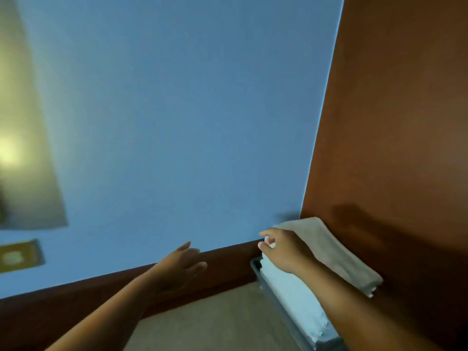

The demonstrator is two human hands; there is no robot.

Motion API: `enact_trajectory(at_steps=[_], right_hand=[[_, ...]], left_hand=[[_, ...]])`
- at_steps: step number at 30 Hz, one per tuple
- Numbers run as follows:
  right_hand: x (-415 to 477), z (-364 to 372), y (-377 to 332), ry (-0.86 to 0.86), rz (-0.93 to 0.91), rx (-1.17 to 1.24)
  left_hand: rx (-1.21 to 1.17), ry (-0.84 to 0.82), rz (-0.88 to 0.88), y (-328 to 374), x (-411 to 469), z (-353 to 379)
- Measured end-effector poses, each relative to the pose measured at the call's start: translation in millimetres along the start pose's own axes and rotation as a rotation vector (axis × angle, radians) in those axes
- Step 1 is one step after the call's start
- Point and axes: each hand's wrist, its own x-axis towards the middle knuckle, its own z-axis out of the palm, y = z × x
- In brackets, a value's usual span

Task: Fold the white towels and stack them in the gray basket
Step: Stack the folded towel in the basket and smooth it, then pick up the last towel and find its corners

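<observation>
Hands (281, 252) — plush folded towels (291, 295)

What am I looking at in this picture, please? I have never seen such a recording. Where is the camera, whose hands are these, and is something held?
There is no machine here. One camera sits on a person's head and looks forward and down, so the two arms are that person's own. The view is tilted. The left hand is open with straight fingers and holds nothing. The right hand curls its fingers on the end of the top towel, which is folded. This towel seems to lie on a stack of white towels inside the gray basket. The basket stands on a beige floor, in the corner between a blue wall and a brown wooden panel.
</observation>
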Motion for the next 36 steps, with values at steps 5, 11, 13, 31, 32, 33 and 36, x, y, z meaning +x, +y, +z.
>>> enact_trajectory(at_steps=[5, 11, 13, 31, 32, 33, 36], right_hand=[[-14, 80, -86, -0.146, -0.19, 0.008], [-43, 176, -182, -0.426, -0.37, 0.016], [-62, 215, -213, -0.501, -0.398, 0.038], [-184, 537, -448, -0.893, -0.343, -0.153], [-195, 556, -454, -0.921, -0.35, -0.188], [-204, 571, -462, -0.944, -0.379, -0.229], [-227, 607, -476, -1.022, -0.518, -0.359]], left_hand=[[-0.127, 0.04, -0.219, -105, -111, -2], [-0.242, 0.103, -0.598, -203, -268, 16], [-0.258, 0.105, -0.689, -229, -314, 15], [-0.375, 0.075, -0.945, -504, -519, -6], [-0.394, 0.066, -0.958, -514, -529, -5], [-0.405, 0.067, -0.963, -522, -536, -5], [-0.431, 0.056, -0.964, -533, -555, 2]])
